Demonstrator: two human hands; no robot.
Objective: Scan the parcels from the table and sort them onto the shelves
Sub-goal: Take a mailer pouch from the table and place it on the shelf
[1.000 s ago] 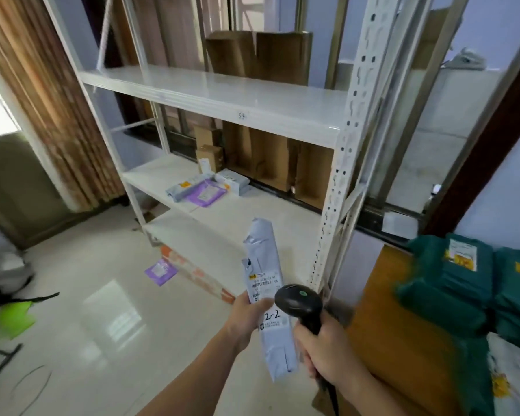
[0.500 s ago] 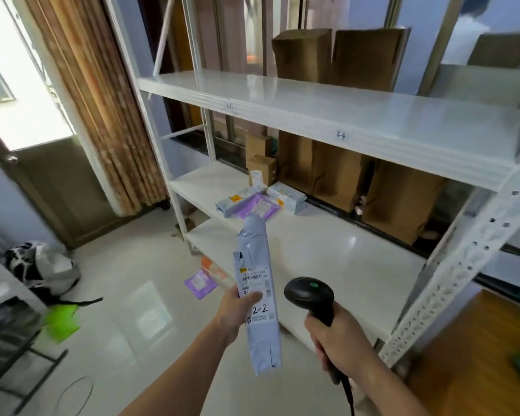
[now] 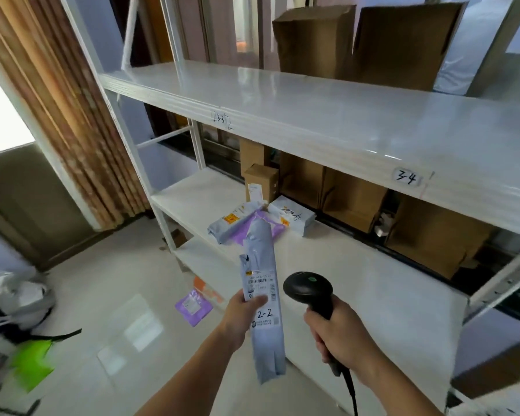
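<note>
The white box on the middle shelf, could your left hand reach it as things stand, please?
Probably not yet: the left hand grips the grey parcel, so its fingers are occupied. The white box lies unobstructed from the front, beside the purple bag.

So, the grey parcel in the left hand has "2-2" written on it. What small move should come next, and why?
Probably reach the left hand forward and lay the grey parcel on the middle shelf. The upper shelf carries labels 3-3 and 3-4, so the level below is likely row 2, and other parcels already lie there. The right hand only holds the scanner.
</note>
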